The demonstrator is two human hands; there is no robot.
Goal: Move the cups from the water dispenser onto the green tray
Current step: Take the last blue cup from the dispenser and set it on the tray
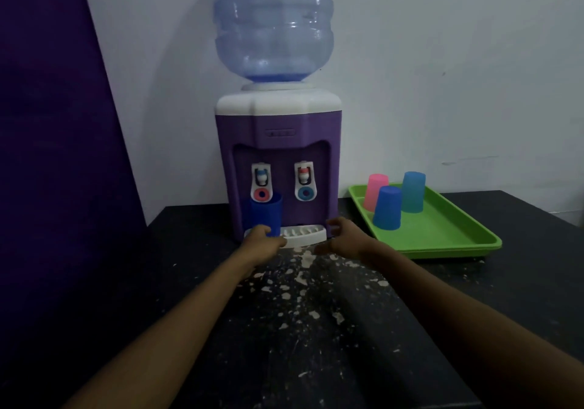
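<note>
A dark blue cup [266, 211] stands upright on the white drip tray [305, 235] of the purple water dispenser [278, 143], under the left tap. My left hand [262, 239] touches the base of that cup, fingers curled around its lower part. My right hand [343, 235] hovers open at the drip tray's right end, holding nothing. To the right lies the green tray [448, 235] with three upside-down cups: a pink cup [374, 190], a blue cup [388, 208] and a teal cup [413, 191].
A large clear water bottle [273, 26] sits on top of the dispenser. The dark table [316, 329] has white paint splashes in front of the dispenser. A purple panel [53, 156] stands at the left, and a white wall is behind.
</note>
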